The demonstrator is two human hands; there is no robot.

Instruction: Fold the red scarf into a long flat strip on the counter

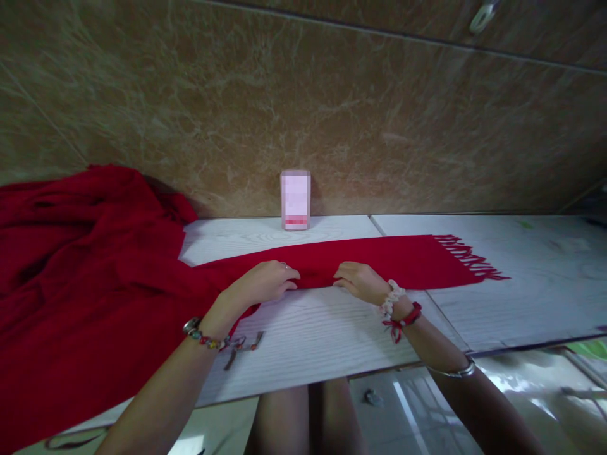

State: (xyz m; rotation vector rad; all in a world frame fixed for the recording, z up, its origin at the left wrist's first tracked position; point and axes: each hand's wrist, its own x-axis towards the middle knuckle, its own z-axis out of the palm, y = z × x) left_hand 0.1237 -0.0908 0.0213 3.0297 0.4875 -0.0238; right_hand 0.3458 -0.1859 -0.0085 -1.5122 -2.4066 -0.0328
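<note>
The near edge of the red scarf is pinched between thumb and fingers by the left hand and the right hand, set apart. The scarf is laid flat lengthwise on the worktop, its fringe spread at the right. The left side is taken up by a loose red heap. Beyond the scarf, a phone is propped upright near the wall. The white, wood-grained worktop is crossed by seams and backed by a brown marbled wall; below, glossy floor is seen.
</note>
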